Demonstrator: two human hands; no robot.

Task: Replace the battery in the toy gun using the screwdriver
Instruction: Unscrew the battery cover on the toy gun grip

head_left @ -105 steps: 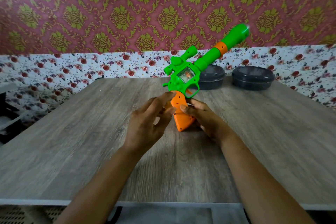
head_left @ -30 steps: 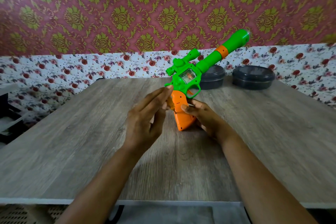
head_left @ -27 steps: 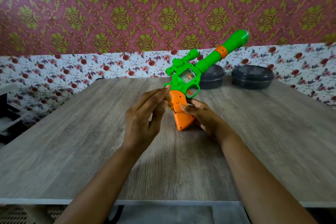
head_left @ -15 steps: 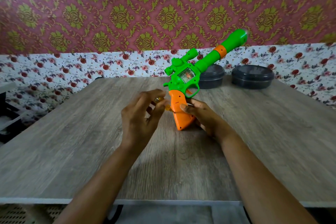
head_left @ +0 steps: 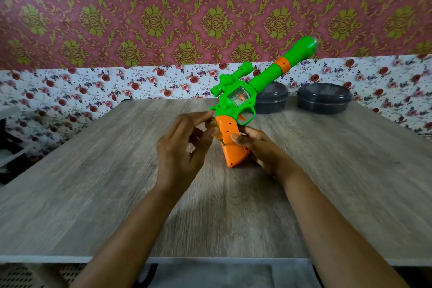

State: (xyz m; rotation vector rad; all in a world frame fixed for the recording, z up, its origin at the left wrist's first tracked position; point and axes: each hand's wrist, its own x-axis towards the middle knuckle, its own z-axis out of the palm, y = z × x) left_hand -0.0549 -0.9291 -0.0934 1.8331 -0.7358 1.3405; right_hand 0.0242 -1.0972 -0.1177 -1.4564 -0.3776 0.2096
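A green toy gun (head_left: 236,98) with an orange grip (head_left: 230,145) stands butt-down on the wooden table (head_left: 93,182), its barrel slanting up to the right. My right hand (head_left: 259,147) holds the grip from the right, thumb on its near face. My left hand (head_left: 180,149) is at the grip's left side, its fingertips pinching a small yellow translucent screwdriver (head_left: 214,129) that points into the grip. The screwdriver's tip is hidden. No battery is visible.
Two dark round lidded containers (head_left: 272,98) (head_left: 325,98) stand at the table's far edge behind the gun, against the flowered wall. A dark shelf (head_left: 9,147) sits off the table's left side. The table's near edge runs just below my forearms.
My left hand's fingers, straight against the grip a second ago, have curled around the yellow screwdriver. The gun and my right hand have hardly moved.
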